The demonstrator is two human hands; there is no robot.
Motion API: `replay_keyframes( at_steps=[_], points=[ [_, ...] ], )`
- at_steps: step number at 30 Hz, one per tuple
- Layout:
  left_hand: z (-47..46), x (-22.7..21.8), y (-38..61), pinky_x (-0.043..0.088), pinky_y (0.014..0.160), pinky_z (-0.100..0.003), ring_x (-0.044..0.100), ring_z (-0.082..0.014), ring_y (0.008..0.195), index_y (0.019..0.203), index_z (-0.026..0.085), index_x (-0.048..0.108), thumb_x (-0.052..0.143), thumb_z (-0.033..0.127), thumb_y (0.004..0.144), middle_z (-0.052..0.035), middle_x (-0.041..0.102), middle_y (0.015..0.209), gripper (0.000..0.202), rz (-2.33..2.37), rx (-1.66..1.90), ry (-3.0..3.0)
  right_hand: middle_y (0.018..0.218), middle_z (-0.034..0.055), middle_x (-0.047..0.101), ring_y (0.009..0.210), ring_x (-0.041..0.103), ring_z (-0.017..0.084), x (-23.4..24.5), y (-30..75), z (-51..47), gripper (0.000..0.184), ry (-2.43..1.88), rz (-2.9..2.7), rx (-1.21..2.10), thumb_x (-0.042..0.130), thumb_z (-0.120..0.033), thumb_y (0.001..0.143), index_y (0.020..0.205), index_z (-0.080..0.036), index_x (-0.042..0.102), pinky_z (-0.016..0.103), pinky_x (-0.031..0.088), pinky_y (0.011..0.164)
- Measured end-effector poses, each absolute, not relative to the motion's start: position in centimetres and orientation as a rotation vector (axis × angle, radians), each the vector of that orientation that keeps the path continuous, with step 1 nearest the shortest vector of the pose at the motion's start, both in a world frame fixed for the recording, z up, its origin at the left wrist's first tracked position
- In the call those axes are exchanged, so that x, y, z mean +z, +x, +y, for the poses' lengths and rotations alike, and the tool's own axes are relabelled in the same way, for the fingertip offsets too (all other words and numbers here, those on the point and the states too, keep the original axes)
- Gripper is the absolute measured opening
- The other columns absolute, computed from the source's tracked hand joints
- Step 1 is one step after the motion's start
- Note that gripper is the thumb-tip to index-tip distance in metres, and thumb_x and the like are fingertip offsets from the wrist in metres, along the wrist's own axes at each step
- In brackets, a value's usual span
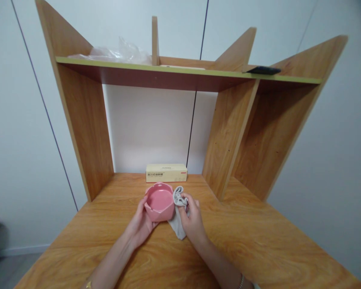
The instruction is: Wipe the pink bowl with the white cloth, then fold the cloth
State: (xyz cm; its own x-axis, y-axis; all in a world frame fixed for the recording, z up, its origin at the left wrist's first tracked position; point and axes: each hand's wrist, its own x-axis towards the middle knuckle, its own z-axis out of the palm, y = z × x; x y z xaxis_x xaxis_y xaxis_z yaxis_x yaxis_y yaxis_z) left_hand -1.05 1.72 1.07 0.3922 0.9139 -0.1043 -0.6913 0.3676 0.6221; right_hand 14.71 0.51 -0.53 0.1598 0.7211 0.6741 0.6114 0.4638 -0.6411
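You see a wooden desk [258, 241] from above, with your two bare forearms reaching in from the bottom edge of the frame toward its centre. Your left hand [140, 224] cups a pink ashtray [159, 202], fingers wrapped around its left and lower side, thumb near the rim. The ashtray is faceted, with notches cut into its rim, and sits just below the middle of the frame, tilted slightly toward you; you cannot tell whether its base touches the desk. Your right hand [192, 220] is closed around a grey cloth [177, 212], pinching it between thumb and fingers, and presses the cloth against the right side of the ashtray. A loose end of the cloth hangs down beneath your hand toward the desk. Just behind the ashtray, a long cream cardboard box [166, 172] with a red stripe and printed characters lies flat against the white back wall. Above it, across the upper part of the frame, a shelf [183, 72] with a green front edge spans the wooden side panels. A crumpled clear plastic bag [120, 52] rests on the shelf at upper left. A dark flat object [263, 70] lies on it at upper right. A thin bracelet [242, 281] circles your right wrist at the bottom.
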Motion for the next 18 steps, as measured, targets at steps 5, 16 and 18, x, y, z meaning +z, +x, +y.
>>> replay_keyframes(
  at_steps=[5, 16, 18],
  points=[
    [1.5, 1.4, -0.6, 0.05, 0.072, -0.027, 0.063, -0.0152, 0.08, 0.114, 0.019, 0.05, 0.049, 0.039, 0.083, -0.0061, 0.064, 0.104, 0.037, 0.484, 1.09, 0.473, 0.084, 0.0037, 0.061, 0.076, 0.048, 0.019, -0.7, 14.7, 0.7, 0.02, -1.235, -1.513, 0.129, 0.044, -0.023, 0.08, 0.097, -0.021, 0.054, 0.029, 0.037, 0.067],
    [1.8, 0.9, -1.0, 0.048, 0.074, -0.028, 0.063, -0.0162, 0.08, 0.116, 0.016, 0.049, 0.049, 0.036, 0.084, -0.0074, 0.065, 0.101, 0.038, 0.449, 1.108, 0.489, 0.088, 0.0034, 0.062, 0.079, 0.052, 0.018, -0.2, 13.0, -1.0, 0.024, -1.13, -1.763, -0.031, 0.039, -0.009, 0.075, 0.095, -0.019, 0.049, 0.03, 0.03, 0.071],
    [1.8, 0.9, -1.0, 0.049, 0.074, -0.029, 0.063, -0.0168, 0.079, 0.115, 0.016, 0.05, 0.048, 0.036, 0.084, -0.0073, 0.066, 0.098, 0.037, 0.427, 1.129, 0.506, 0.087, 0.0029, 0.063, 0.078, 0.052, 0.017, 0.0, 12.6, -1.3, 0.025, -1.11, -1.807, -0.057, 0.039, -0.007, 0.073, 0.093, -0.019, 0.049, 0.03, 0.028, 0.071]
  ],
)
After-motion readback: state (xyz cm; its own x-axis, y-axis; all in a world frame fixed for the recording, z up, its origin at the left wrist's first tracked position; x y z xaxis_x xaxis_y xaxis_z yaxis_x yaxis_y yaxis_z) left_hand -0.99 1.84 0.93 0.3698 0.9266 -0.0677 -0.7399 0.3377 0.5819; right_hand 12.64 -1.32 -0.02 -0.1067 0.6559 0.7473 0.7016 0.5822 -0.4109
